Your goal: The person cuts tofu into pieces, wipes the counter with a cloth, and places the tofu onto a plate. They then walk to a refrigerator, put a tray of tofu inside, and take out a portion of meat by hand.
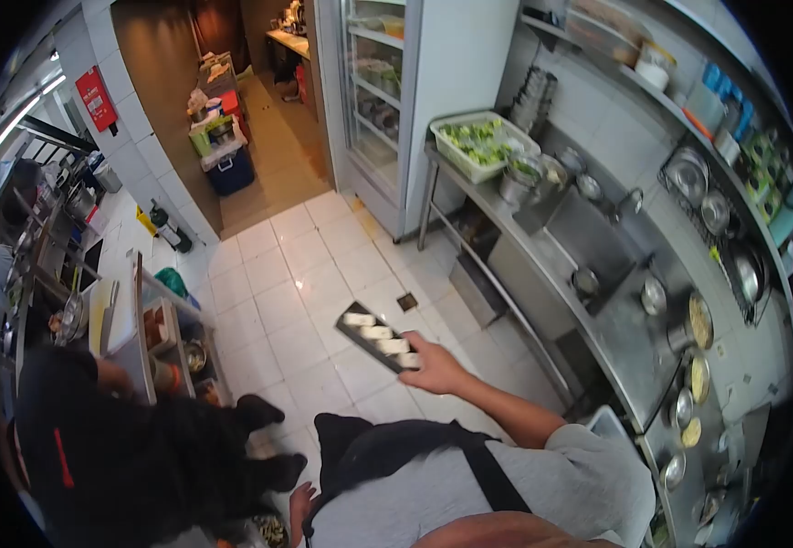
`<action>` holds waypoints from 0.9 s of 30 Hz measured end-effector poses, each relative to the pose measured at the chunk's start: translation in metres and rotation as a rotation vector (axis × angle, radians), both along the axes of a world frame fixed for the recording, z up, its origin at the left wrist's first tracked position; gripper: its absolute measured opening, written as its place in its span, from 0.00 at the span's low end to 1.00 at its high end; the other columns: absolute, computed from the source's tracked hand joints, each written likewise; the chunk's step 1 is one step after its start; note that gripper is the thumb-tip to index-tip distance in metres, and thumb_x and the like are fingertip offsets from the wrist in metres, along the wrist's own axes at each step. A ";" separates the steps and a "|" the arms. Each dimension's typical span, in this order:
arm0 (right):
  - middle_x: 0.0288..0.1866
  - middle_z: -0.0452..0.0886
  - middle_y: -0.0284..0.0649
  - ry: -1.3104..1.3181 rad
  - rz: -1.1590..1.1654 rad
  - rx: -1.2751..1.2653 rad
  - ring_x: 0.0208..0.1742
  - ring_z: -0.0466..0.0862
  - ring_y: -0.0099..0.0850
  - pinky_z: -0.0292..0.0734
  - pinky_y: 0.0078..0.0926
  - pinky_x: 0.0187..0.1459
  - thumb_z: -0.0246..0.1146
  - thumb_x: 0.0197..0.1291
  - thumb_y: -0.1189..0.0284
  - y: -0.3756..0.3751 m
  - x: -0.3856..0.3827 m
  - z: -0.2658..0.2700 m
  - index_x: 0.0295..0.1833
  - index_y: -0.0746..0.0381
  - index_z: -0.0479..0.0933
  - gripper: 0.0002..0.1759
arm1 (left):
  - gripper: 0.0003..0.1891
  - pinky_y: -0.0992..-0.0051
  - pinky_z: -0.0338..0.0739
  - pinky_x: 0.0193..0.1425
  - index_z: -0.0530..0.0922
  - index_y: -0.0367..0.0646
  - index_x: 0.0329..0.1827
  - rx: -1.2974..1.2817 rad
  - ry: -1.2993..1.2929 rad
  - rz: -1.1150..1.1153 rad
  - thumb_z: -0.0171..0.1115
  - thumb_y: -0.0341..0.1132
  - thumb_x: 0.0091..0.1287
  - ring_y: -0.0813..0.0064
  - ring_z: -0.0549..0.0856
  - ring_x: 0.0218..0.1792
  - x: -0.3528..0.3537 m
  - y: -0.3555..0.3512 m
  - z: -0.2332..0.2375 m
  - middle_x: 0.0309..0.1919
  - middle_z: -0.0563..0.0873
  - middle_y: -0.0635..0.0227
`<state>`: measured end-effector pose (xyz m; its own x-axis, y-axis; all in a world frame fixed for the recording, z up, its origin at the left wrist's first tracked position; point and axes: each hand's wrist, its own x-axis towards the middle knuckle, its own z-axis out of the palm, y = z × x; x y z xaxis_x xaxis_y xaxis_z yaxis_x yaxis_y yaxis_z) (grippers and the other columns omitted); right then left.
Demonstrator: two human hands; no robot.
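My right hand [433, 365] grips the near end of a narrow dark tray [351, 330], held out over the tiled floor. Several pale white blocks [376, 332] sit in a row on the tray. Low in the view, beside my dark apron [369, 449], hangs my left hand [302, 508]; it is partly cut off by my body, with its fingers pointing up and slightly apart and nothing seen in them.
A co-worker in black [113, 447] stands close on the left at a counter. Along the right runs a steel sink counter [506, 215] with a basket of greens [478, 143] and metal bowls. A glass-door fridge [378, 100] stands ahead, beside a doorway with a blue cooler [230, 173].
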<state>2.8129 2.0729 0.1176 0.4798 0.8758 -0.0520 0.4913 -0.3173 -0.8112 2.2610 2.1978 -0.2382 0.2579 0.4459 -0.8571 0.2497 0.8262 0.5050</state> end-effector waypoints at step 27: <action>0.61 0.85 0.56 0.311 -0.745 0.126 0.62 0.86 0.46 0.80 0.39 0.65 0.81 0.47 0.63 0.560 0.391 -0.093 0.73 0.66 0.66 0.49 | 0.30 0.64 0.79 0.64 0.68 0.49 0.83 0.436 -0.459 -0.654 0.64 0.45 0.82 0.67 0.87 0.61 0.789 0.830 0.262 0.68 0.85 0.65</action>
